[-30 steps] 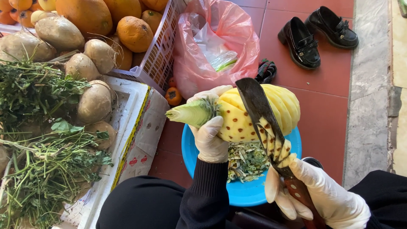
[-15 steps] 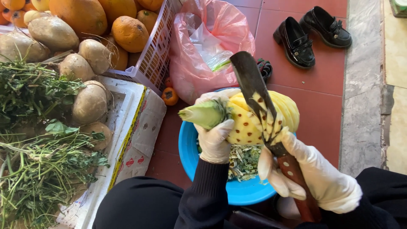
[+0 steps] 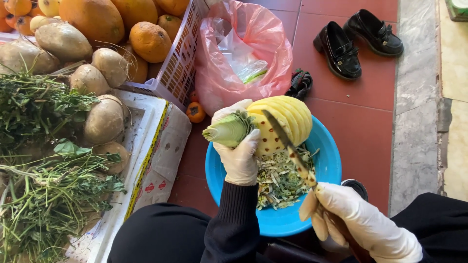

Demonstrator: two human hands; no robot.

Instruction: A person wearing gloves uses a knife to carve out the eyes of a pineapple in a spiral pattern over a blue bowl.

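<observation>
A street-side fruit and vegetable stall set on a red tiled floor: a white basket heaped with orange fruit, loose tubers, bundled green herbs, and a pink plastic bag.

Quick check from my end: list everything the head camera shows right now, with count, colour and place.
pineapple: one, peeled yellow with trimmed green crown, held over the bowl
knife: one, dark blade flecked with peel, edge against the pineapple
bowl: one, blue, on the floor, holding green-white peelings
plastic bag: one, pink, behind the bowl
shoes: two, black, top right on red tiles
basket: one, white, top left, holding orange fruit
small orange fruit: one, on the floor by the basket
brown roots: several, left, on a white box
green herbs: bundles, far left
left hand: white glove, gripping the pineapple's crown end
right hand: white glove, holding the knife handle
</observation>
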